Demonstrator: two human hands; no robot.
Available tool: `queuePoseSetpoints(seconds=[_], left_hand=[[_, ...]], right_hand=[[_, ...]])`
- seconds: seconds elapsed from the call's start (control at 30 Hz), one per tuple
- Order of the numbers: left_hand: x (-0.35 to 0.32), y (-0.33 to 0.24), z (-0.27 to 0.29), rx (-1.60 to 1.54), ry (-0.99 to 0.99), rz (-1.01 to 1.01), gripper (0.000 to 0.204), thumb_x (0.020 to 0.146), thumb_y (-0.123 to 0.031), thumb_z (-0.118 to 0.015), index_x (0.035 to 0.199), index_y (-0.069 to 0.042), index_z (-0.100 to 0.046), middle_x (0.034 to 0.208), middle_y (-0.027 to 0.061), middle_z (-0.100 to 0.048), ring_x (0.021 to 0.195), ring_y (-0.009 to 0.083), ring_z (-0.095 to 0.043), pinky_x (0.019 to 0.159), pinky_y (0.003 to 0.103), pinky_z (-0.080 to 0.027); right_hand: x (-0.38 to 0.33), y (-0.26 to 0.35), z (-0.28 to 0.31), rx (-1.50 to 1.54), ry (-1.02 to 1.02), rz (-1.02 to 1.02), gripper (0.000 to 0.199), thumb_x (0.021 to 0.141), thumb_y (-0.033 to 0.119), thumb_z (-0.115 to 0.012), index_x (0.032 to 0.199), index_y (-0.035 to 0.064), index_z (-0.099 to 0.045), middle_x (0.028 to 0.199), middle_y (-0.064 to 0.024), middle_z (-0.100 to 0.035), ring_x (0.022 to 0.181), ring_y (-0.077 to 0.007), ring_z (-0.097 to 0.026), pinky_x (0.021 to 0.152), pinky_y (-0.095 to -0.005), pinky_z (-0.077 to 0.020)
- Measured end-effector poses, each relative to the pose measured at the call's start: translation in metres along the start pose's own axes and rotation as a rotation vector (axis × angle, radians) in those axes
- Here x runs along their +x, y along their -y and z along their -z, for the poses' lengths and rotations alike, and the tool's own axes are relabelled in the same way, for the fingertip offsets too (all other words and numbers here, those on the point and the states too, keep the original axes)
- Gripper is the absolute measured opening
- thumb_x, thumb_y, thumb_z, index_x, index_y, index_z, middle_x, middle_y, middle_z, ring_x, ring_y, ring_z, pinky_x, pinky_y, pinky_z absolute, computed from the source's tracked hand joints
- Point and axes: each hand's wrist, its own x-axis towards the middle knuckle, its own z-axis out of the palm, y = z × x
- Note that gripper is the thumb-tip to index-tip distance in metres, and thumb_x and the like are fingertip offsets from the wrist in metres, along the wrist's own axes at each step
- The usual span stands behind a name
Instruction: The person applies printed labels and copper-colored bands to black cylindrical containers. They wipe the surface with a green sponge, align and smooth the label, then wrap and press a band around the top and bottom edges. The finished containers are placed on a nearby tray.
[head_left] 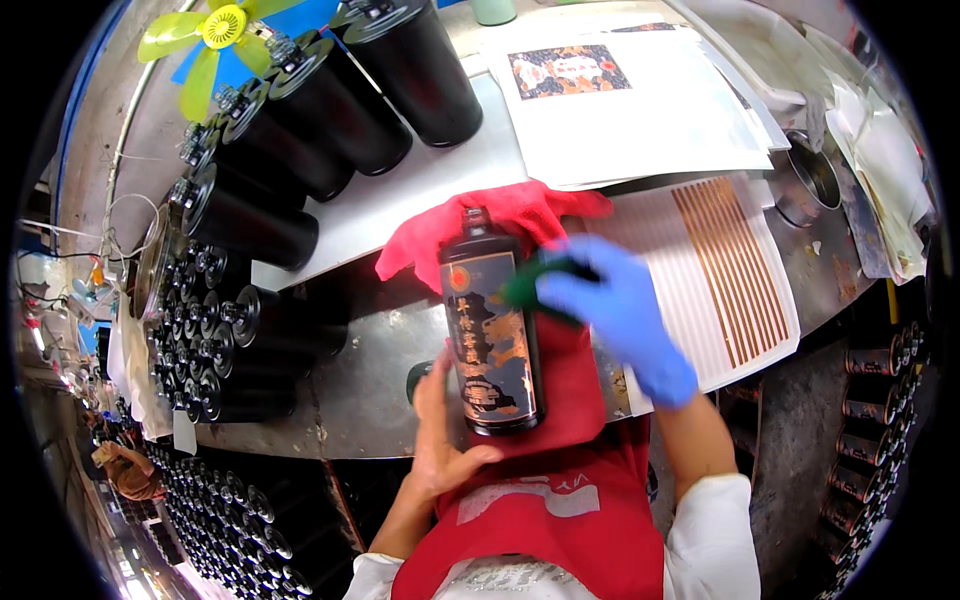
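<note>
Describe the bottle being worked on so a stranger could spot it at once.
On the steel workbench, find the red cloth at the front edge. The dark bottle lies on it between the bare left hand and blue-gloved right hand, the only labelled one.

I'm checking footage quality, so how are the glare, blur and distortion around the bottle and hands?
Head view: fisheye bends the table edge and blackens the corners; the gloved right hand looks slightly motion-blurred; the bare left hand and black bottle are sharp; soft glare on the metal tabletop.
</note>
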Motion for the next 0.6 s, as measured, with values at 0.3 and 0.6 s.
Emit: queuePoseSetpoints(seconds=[0.3, 0.6], left_hand=[[0.017, -0.011, -0.014, 0.259, -0.123, -0.125, 0.065, 0.067, -0.009, -0.073, 0.124, 0.006, -0.046, 0.134, 0.0219, -0.042, 0.124, 0.0379, -0.040, 0.104, 0.047, -0.022], [0.019, -0.022, -0.013, 0.211, -0.275, -0.289, 0.066, 0.059, -0.008, -0.077, 0.117, 0.009, -0.051, 0.128, 0.0242, -0.048, 0.118, 0.0380, -0.047, 0.101, 0.049, -0.027]], right_hand=[[-0.033, 0.011, -0.025, -0.894, 0.281, 0.883, 0.031, 0.064, 0.013, -0.069, 0.095, 0.0136, -0.066, 0.084, -0.0025, -0.062, 0.069, -0.0189, -0.058, 0.060, -0.0292, -0.0464], [0.017, 0.038, -0.025, -0.318, 0.100, 0.208, 0.020, 0.079, 0.008, -0.066, 0.097, 0.0006, -0.063, 0.085, -0.0025, -0.063, 0.075, -0.0096, -0.060, 0.065, -0.0244, -0.0501]])
